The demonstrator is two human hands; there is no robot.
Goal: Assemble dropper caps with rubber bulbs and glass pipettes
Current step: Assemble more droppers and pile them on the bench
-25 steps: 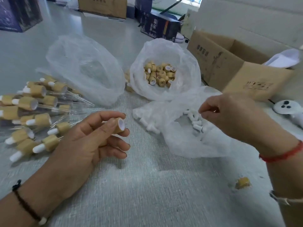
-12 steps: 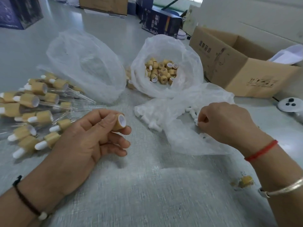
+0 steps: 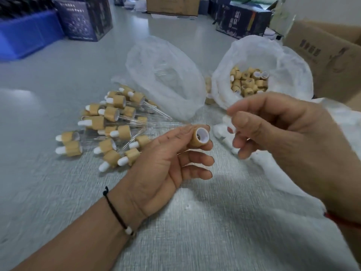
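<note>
My left hand (image 3: 166, 165) pinches a bamboo-coloured dropper cap (image 3: 199, 136) between thumb and forefinger, its white-lined opening facing my right hand. Just right of the cap, my right hand (image 3: 283, 130) hovers with curled fingers and pinches what looks like a small white rubber bulb (image 3: 233, 128), blurred by motion. A clear bag (image 3: 289, 75) behind holds several loose caps (image 3: 248, 83). White bulbs (image 3: 220, 132) lie on plastic under my right hand. Several finished droppers (image 3: 111, 122) with glass pipettes are piled at the left.
A crumpled clear bag (image 3: 166, 75) with glass pipettes lies behind the pile. An open cardboard box (image 3: 322, 55) stands at the right. A blue crate (image 3: 25, 36) and dark printed boxes (image 3: 86, 18) stand at the back. Grey table surface stretches in front of me.
My right hand has lifted out of the bulb bag and come left toward the cap. My left hand has turned the cap's opening more toward it.
</note>
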